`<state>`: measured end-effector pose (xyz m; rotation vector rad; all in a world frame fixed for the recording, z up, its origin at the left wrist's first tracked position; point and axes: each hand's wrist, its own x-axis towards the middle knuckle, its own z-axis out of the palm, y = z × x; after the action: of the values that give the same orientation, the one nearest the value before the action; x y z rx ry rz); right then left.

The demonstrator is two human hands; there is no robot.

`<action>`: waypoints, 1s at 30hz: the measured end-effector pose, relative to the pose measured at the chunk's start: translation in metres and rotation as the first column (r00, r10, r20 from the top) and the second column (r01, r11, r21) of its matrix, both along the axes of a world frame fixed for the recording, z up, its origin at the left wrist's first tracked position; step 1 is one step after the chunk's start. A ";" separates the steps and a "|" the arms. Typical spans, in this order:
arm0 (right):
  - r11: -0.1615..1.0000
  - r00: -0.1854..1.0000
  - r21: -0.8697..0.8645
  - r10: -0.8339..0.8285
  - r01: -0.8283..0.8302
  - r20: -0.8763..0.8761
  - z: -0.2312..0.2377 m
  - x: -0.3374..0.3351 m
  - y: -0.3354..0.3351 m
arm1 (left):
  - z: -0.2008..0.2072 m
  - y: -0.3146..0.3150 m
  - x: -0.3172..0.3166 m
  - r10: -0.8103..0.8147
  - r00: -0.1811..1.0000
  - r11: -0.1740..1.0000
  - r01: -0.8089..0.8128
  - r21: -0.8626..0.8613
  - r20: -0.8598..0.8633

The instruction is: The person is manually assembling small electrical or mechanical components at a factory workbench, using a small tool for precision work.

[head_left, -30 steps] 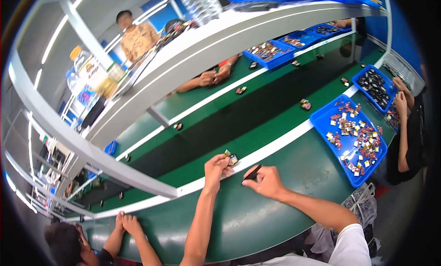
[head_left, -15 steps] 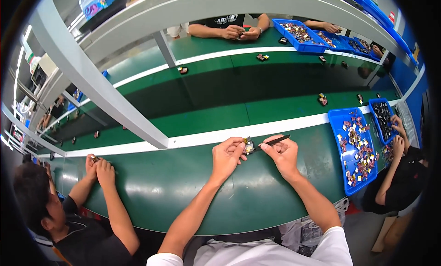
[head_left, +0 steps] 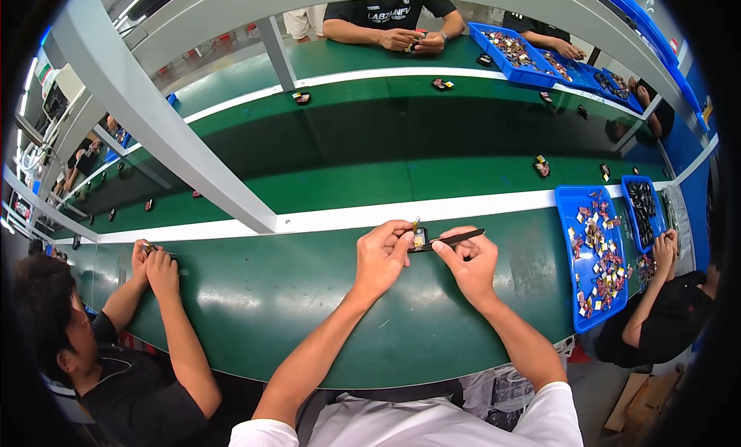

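Observation:
My left hand (head_left: 380, 255) pinches a small dark electronic part (head_left: 419, 238) between thumb and fingers, above the near green table. A pale square face shows on the part, and a small yellowish tab sticks up at its top edge. In my right hand (head_left: 472, 268) is a slim black pen-like tool (head_left: 463, 235), gripped between thumb and fingertips. The tool's narrow end points left and meets the right side of the part; whether it touches I cannot tell. Its wider end rises past my knuckles.
Right of me stands a blue tray (head_left: 580, 292) of small reddish and white parts, beside another blue tray (head_left: 628, 186) of black pieces. Small assemblies (head_left: 542, 167) lie on the green conveyor (head_left: 347, 201) beyond a white rail (head_left: 432, 220). Co-workers sit left, right and opposite. A grey post (head_left: 185, 154) slants at left.
The whole view has shifted slightly. My hands keep their grips, and the tool lies a little flatter against the part. The right-hand co-worker's hand has drawn back from the tray of black pieces.

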<state>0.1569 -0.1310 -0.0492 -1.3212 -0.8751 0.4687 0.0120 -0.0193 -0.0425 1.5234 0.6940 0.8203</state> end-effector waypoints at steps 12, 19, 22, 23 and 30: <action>0.996 0.982 0.072 -0.032 0.046 -0.184 -0.009 -0.003 0.005 | -0.001 -0.005 0.002 -0.021 0.999 1.000 0.021 -0.003 0.044; 0.999 0.999 -0.031 -0.040 0.040 0.002 -0.002 -0.003 -0.001 | -0.002 -0.004 -0.001 -0.021 1.000 0.999 0.021 0.025 0.000; 0.999 0.999 -0.017 -0.034 0.035 0.036 0.008 0.001 0.005 | 0.004 0.005 0.005 -0.048 0.996 0.999 0.047 0.005 0.077; 0.999 0.999 -0.014 -0.035 0.036 0.040 0.007 0.001 0.004 | 0.004 0.003 0.005 -0.049 0.996 0.999 0.049 0.008 0.081; 0.998 0.961 0.024 0.069 -0.065 -0.268 -0.001 0.000 0.002 | -0.004 -0.003 0.000 -0.062 0.996 0.998 0.060 0.022 0.064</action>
<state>0.1564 -0.1293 -0.0499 -1.1835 -0.6968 0.6767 0.0124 -0.0226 -0.0466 1.5218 0.5910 0.8285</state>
